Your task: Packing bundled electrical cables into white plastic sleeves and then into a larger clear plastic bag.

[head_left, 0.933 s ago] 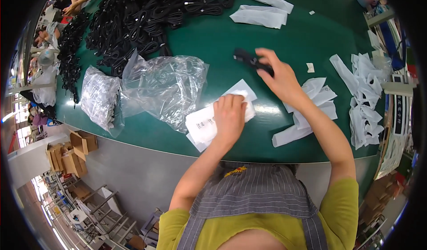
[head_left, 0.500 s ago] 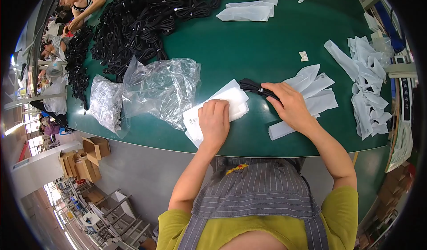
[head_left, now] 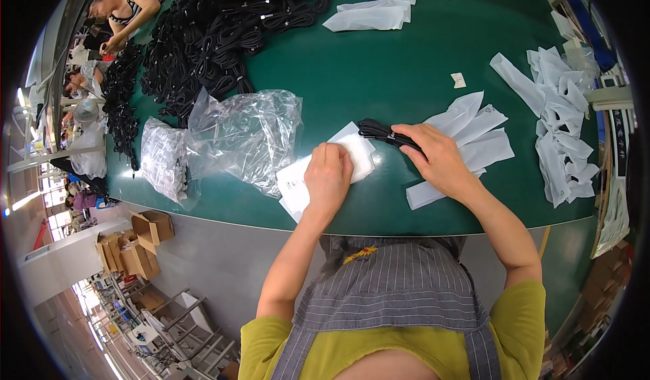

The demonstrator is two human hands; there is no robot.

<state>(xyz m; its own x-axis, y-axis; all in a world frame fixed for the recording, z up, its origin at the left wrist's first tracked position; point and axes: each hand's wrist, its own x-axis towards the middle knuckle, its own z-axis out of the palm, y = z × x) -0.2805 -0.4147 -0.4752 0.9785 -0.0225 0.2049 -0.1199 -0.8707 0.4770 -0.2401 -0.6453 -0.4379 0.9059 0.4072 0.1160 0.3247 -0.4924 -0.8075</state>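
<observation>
My right hand is closed round a coiled black cable, whose looped end points left toward a stack of white bags. The cable's tip is close to the stack's upper right corner. My left hand rests on that stack, its fingers curled and pressed together on the top bag; the exact pinch is hidden under them. Just beyond my right hand, several white packed bags lie fanned out, partly beneath my wrist.
A crumpled clear plastic bag and a clear pack of white pieces lie left. Behind them spreads a big heap of black cables. More white bags are piled at the right. A co-worker sits far left.
My right hand has brought the cable slightly left, closer to the bags. The left hand's fingers have drawn together a little more on the stack. The whole view has shifted slightly.
</observation>
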